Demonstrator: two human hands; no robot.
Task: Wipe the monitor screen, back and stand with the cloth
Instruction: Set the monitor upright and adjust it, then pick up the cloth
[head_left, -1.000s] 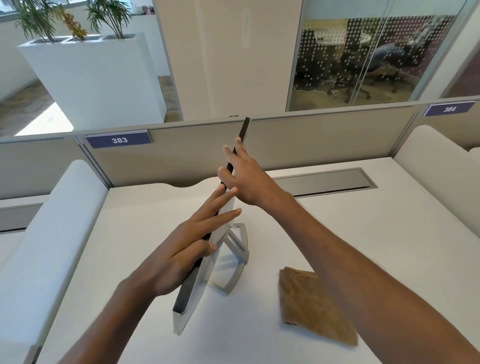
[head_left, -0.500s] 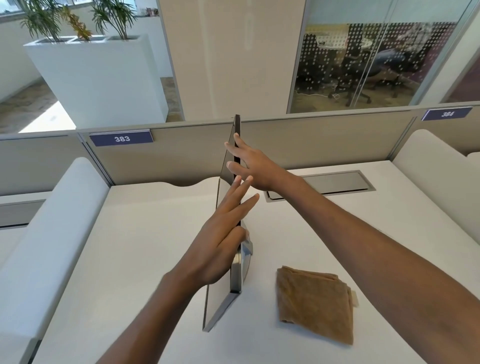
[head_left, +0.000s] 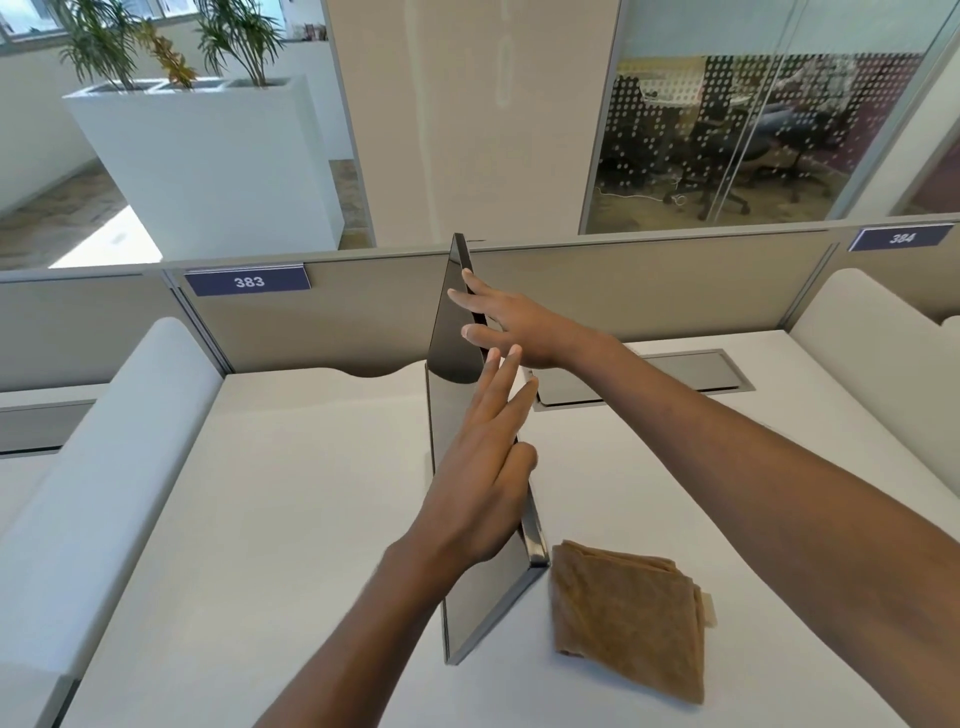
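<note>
Sensibly, you braced the monitor (head_left: 451, 332), edge-on on the table (head_left: 311, 519), between flat, straight-fingered left hand (head_left: 478, 493) and right hand (head_left: 517, 327); the cloth (head_left: 628, 618) lay beside it, unheld. Pressure belonged on the bezel.

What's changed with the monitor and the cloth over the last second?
The monitor has been turned: its glossy face now shows and the stand is hidden. The left hand and right hand stay flat on it; the cloth lies untouched beside it.
</note>
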